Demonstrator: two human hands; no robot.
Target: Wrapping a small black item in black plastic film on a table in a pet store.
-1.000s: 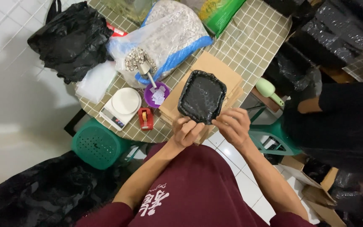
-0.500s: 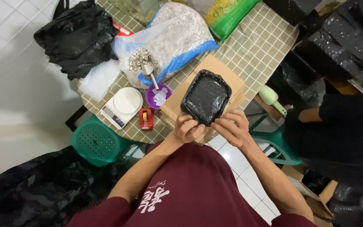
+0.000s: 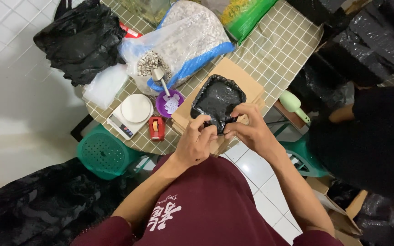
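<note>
Both hands have drawn closer together on the near edge of the black plastic-wrapped packet (image 3: 218, 101) since the earlier frames, and the view has drifted slightly so the table sits a little lower.

Largest in view, the round table with its green grid-patterned cloth (image 3: 279, 45) carries a big clear sack of pale pellets with blue trim (image 3: 185, 41) toward its far edge and a crumpled black plastic bag (image 3: 80, 38) at its left edge. A flat brown cardboard sheet (image 3: 242, 82) lies at the near edge, and the black packet rests on it, its near side lifted into the fingers. Left of the cardboard sit a white kitchen scale with a round platform (image 3: 133, 111), a small purple bowl (image 3: 169, 102) with a metal scoop (image 3: 159, 77) leaning in it, and a small red tape dispenser (image 3: 156, 128).

The step in hand looks like folding or sealing the packet's near flap. The left hand (image 3: 196, 143) pinches the wrap at the near-left corner; the right hand (image 3: 248, 127) grips the near-right edge, thumbs almost touching. A next move would likely need one hand to keep the fold pressed while the other frees itself.
</note>
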